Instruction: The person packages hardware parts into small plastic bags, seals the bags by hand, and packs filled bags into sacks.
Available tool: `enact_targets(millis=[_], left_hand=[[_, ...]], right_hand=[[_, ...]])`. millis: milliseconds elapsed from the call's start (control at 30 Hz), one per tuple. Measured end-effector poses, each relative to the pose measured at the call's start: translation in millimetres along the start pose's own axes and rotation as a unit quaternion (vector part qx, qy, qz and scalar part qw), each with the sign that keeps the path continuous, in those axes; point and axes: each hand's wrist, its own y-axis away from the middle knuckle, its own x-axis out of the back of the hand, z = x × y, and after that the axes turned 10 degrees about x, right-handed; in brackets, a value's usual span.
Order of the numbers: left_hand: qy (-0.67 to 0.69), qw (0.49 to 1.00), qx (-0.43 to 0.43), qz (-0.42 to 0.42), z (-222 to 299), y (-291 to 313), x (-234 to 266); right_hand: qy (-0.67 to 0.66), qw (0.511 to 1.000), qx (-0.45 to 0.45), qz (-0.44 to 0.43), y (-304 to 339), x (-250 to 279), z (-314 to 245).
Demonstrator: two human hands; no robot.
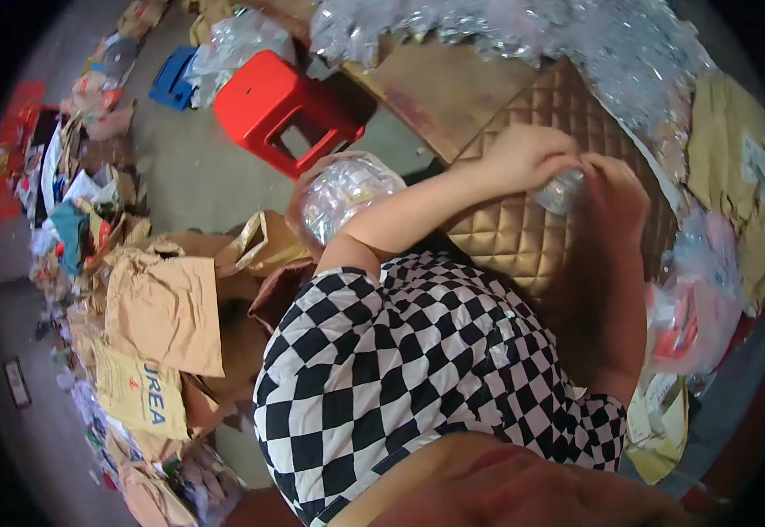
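My left hand (530, 158) and my right hand (617, 189) meet above a brown quilted pad (514, 237), fingertips pinched close together. A small crumpled piece of clear plastic (561, 193) hangs just below the fingertips, and both hands appear closed on it. What exactly the fingertips grip is too small to make out. By my left forearm stands a round container (298, 211) filled with shiny clear plastic pieces (347, 195).
A large heap of clear plastic (523, 26) lines the far side. A red plastic stool (264, 101) stands far left, with a blue stool (173, 79) beyond. Tan sacks (167, 307) and mixed scraps pile at the left. Plastic bags (698, 307) and brown paper (729, 158) lie right.
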Motion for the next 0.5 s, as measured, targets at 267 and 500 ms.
enact_targets(millis=[267,500], left_hand=[[0.209,0.933,0.181,0.232,13.0,115.6,102.5],[-0.109,0.849,0.478,0.197,26.7,306.1,237.7]], right_hand=[[-0.179,0.971,-0.161,-0.002,57.4,0.4,40.4],[-0.290,0.932,-0.206,-0.068,51.3,-47.8,68.4]])
